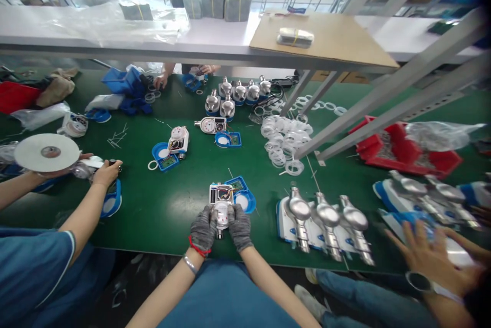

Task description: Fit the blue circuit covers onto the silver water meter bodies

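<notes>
An opened water meter [221, 197] lies on the green table right in front of me, its white housing showing wires and a dark cylindrical part. My left hand [204, 228], in a grey knit glove, grips the lower left side of the meter. On the opposite side my right hand [239, 226], gloved alike, has its fingers closed against the meter. Next to my right fingers rests the meter's blue cover [249, 202], with a circuit board and a white disc inside it. The metal pipe end points towards me between my hands.
Two more opened meters [178, 139] [209, 125] lie ahead. White rings [284, 136] are heaped before metal posts. Finished-looking meters [326, 215] stand at right, near red bins [406, 149]. Co-workers' hands [105, 172] [425, 251] work on both sides, another's across the table under a shelf [215, 46].
</notes>
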`<state>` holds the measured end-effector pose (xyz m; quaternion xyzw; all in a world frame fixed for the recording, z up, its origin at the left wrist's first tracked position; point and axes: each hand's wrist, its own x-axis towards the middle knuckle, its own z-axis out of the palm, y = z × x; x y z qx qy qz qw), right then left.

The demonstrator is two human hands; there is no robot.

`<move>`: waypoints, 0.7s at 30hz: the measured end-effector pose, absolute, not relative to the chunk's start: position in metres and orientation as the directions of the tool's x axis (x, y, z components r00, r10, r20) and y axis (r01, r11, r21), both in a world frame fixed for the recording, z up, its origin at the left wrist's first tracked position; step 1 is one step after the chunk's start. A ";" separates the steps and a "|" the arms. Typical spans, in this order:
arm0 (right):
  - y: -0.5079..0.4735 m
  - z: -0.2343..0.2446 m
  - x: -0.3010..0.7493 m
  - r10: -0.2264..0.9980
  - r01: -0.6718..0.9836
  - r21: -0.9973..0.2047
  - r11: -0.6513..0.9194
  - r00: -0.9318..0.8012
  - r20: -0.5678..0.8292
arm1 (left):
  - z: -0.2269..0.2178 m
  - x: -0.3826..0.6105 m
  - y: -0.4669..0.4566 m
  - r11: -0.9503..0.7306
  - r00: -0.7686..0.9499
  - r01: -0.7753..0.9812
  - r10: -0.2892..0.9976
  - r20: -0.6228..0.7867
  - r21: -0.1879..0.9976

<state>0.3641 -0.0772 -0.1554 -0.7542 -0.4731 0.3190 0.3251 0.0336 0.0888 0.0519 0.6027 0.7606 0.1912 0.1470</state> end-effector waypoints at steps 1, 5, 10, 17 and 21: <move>-0.077 -0.155 0.362 0.926 0.507 -0.796 -0.331 0.336 -0.171 | 0.052 0.024 0.095 0.230 -0.282 0.832 0.959 0.028 0.505; -0.076 -0.151 0.349 0.924 0.482 -0.810 -0.334 0.337 -0.180 | 0.036 -0.011 0.102 0.338 -0.488 0.608 0.873 0.002 0.718; -0.070 -0.150 0.343 0.895 0.449 -0.802 -0.395 0.387 -0.224 | 0.008 -0.049 0.075 0.218 -0.194 0.733 0.975 -0.109 0.645; -0.071 -0.145 0.345 0.885 0.480 -0.773 -0.414 0.410 -0.220 | 0.008 -0.088 0.043 0.068 -0.160 0.786 0.983 0.096 0.615; -0.071 -0.148 0.344 0.892 0.500 -0.764 -0.406 0.398 -0.213 | 0.038 -0.075 0.026 0.083 -0.228 0.813 0.956 0.184 0.576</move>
